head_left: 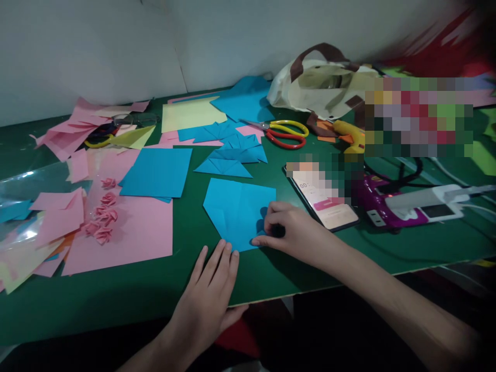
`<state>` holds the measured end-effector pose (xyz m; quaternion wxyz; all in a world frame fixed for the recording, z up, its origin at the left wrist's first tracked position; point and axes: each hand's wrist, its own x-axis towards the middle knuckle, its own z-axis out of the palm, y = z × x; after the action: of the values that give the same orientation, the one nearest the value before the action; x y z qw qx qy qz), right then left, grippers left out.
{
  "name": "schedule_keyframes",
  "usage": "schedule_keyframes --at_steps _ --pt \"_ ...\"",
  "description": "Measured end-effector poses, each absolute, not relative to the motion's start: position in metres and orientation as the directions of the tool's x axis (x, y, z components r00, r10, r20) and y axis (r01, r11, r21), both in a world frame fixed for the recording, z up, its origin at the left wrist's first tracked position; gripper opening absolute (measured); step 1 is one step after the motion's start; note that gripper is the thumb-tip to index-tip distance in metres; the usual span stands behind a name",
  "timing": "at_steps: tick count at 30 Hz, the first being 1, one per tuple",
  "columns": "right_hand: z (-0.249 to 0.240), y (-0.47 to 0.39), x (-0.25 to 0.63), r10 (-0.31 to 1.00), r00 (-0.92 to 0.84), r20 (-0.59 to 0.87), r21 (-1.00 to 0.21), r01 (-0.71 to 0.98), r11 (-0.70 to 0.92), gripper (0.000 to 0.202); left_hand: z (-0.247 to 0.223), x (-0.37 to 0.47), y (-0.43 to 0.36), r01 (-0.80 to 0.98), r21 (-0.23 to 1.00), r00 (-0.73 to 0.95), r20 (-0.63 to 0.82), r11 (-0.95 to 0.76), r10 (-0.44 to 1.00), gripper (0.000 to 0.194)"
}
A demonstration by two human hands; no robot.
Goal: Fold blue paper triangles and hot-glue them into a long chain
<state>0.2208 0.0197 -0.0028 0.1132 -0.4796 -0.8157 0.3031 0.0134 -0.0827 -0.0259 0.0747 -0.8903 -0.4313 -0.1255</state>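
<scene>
A blue sheet of paper (240, 209) lies on the green table in front of me, its lower left corner folded in or cut away. My left hand (211, 287) is open, its outstretched fingertips resting on the sheet's lower left edge. At the lower right corner, my right hand (289, 227) is closed, with fingers curled and thumb on the paper's edge. Just beyond the sheet are several folded blue paper pieces (236, 152). A stack of blue squares (157, 173) sits to the left.
Pink paper roses (104, 214) lie on a pink sheet (143, 232). Scissors (284, 133) with red and yellow handles lie behind. A phone (325, 199) and a purple power strip (382, 206) with cables are at right. A cloth bag (287, 93) stands against the wall.
</scene>
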Motion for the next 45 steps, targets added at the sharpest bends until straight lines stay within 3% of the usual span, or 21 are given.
schedule_keyframes --at_steps 4,10,14,17,24,29,35,45 --pt "-0.007 0.016 0.219 0.886 -0.453 -0.093 -0.57 0.755 0.326 0.034 -0.024 0.014 -0.083 0.787 -0.06 0.604 0.272 -0.614 0.749 0.046" --pt "-0.008 0.01 0.217 0.902 -0.429 -0.057 -0.556 0.764 0.328 0.026 -0.023 0.015 -0.085 0.783 -0.008 0.597 0.287 -0.622 0.749 0.05" --pt "-0.001 0.009 0.217 0.775 -0.626 0.083 -0.505 0.644 0.574 0.01 -0.023 0.016 -0.084 0.774 -0.013 0.603 0.32 -0.633 0.73 0.049" --pt "-0.001 0.008 0.22 0.604 -0.784 0.144 -0.463 0.486 0.741 0.021 -0.024 0.016 -0.084 0.773 0.0 0.601 0.321 -0.635 0.732 0.047" --pt "-0.006 0.005 0.23 0.588 -0.793 0.16 -0.573 0.411 0.709 0.021 -0.024 0.015 -0.083 0.768 0.049 0.594 0.32 -0.639 0.738 0.04" --pt "-0.008 0.008 0.226 0.55 -0.806 0.222 -0.445 0.418 0.792 0.022 -0.022 0.014 -0.083 0.769 0.084 0.587 0.299 -0.634 0.752 0.031" --pt "-0.007 0.013 0.219 0.529 -0.815 0.234 -0.333 0.444 0.832 0.026 -0.023 0.014 -0.083 0.782 0.055 0.58 0.304 -0.621 0.756 0.049" --pt "-0.006 0.019 0.208 0.654 -0.747 0.118 -0.457 0.544 0.704 0.017 -0.023 0.014 -0.083 0.794 0.05 0.569 0.287 -0.606 0.77 0.054"
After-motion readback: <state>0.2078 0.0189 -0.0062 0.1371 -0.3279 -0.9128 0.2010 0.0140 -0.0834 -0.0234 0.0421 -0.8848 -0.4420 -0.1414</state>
